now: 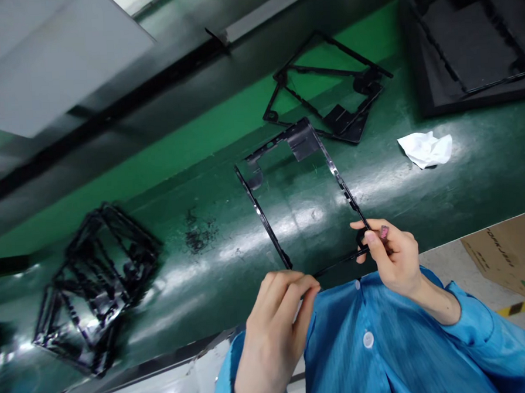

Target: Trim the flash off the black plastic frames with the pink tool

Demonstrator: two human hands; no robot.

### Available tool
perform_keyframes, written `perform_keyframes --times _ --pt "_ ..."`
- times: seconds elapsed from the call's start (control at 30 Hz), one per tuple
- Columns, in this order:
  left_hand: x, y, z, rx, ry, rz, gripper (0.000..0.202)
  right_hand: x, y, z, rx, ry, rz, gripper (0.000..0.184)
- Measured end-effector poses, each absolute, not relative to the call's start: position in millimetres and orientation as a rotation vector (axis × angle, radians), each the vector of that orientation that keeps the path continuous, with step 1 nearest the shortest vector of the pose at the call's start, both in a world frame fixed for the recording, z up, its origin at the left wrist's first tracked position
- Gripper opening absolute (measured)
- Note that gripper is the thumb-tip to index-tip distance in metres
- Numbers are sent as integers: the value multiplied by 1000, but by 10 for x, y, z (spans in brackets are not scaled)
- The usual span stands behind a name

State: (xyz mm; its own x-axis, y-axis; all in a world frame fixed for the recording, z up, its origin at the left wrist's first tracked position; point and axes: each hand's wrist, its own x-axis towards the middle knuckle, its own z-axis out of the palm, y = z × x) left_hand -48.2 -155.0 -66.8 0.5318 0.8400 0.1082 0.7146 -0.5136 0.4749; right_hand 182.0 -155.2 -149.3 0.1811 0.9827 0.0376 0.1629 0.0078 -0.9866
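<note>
Left hand (pixel 273 322) at thin black frame (pixel 304 142): open rectangle, notched edges.

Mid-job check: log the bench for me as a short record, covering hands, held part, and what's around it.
right hand: gripping a near corner of the held black frame
left hand: fingers at its other near corner; grip unclear
surface: green table
left side: pile of black frames, blurred
beyond held part: loose black frames, overlapping
far right: dark tray with a frame
right side: crumpled white sheet
</note>
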Motion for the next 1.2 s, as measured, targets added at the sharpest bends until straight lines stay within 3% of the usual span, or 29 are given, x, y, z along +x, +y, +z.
perform_keyframes --times 0.23,0.4,0.77,1.2 --pt "-187 -1631 -821 2042 977 683 14 1835 -1541 -1477 -1347 -1237 954 25" --pt "-171 -1622 -913 1845 1015 781 13 1835 -1543 -1476 -1346 -1230 954 25" --pt "-328 -1471 -901 2319 1267 624 12 1841 -1542 -1511 -1313 -1196 979 25" --pt "-271 -1370 -1105 2038 1142 370 10 1825 -1555 -1510 -1342 -1282 877 26"
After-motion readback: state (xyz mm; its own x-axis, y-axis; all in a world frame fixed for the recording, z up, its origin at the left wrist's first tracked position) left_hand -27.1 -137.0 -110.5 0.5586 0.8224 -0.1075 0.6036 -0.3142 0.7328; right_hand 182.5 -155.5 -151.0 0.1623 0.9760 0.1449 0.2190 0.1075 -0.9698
